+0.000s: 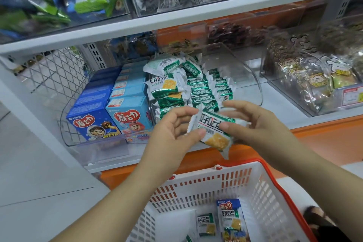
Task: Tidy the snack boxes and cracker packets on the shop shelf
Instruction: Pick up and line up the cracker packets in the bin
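We face a white shop shelf with an orange front edge [284, 104], and a second white shelf board [176, 17] above it carries clear bins of wrapped sweets. On the lower shelf sits a clear plastic bin [245, 76]. Its left part holds a row of dark blue snack boxes [92, 112] and, beside it, a row of light blue snack boxes [129, 104], both running front to back. To their right lie the green and white cracker packets [202, 88], some in overlapping rows and some heaped loosely at the left.

One green and white cracker packet with a yellow cracker picture [214, 129] is held in the air just in front of the bin, above the shelf's edge. Its printed face is turned up toward us. Its long axis slopes from upper left down to lower right, and a crimped corner hangs toward the basket.

Our left hand [172, 133] pinches the packet's left crimped end, thumb on the front. Our right hand [253, 124] grips its right side, thumb on the printed face and fingers curled behind. Both forearms reach up from the bottom of the view.

Below stands a white slotted plastic basket with a red rim [275, 179]. In it lie a small green packet [206, 224] and a longer blue-topped packet [232, 220]. The hands and the held packet hide the front packets in the bin. At right is a clear bin of cartoon-printed bags [314, 78].
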A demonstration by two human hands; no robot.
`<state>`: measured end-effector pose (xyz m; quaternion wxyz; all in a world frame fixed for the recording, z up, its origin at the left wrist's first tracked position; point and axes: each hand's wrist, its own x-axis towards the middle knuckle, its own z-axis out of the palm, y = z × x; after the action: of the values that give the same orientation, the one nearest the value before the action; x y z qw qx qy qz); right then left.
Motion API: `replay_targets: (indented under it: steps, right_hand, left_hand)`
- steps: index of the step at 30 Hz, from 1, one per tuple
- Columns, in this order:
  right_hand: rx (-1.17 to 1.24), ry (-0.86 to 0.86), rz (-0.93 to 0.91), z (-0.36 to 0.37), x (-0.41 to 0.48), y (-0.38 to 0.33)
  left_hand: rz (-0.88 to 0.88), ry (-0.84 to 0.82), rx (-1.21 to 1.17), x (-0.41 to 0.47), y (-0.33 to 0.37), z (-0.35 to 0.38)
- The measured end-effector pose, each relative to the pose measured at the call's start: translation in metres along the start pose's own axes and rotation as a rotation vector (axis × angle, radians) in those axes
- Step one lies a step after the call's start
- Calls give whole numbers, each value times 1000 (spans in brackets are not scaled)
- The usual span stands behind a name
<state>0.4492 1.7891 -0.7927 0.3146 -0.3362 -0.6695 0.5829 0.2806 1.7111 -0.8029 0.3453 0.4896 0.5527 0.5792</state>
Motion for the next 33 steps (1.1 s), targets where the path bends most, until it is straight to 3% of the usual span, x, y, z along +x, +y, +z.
replay_targets:
  steps: [5,10,15,18,20,23,26,28,31,33]
  right_hand:
    - [28,32,10,-6,3,0]
    - [61,134,-3,-17,5,-3]
    - [88,161,-14,-21,5,-5]
    - [101,169,-22,-25,4,-8]
    - [102,181,-39,-29,4,-8]
    - [25,207,-79,-36,4,-10]
    - [-71,209,-133,-43,4,-15]
    - [-132,190,-174,-45,1,-21]
    - [-155,135,-218,-48,-4,-30]
    - [-131,103,-235,-48,-7,-34]
  left_hand:
    - [101,32,223,2,16,-7]
    - [284,376,693,59,40,-42]
    - [25,315,1081,116,40,-56]
    - [-112,263,1119,131,40,-56]
    - [-83,328,1134,131,42,-54]
    - [124,427,1068,116,50,-43]
    - [260,277,834,93,63,-19]
    - [182,135,617,83,70,-2]
    - [-91,-32,208,79,82,16]
    - [-209,-122,111,78,84,22]
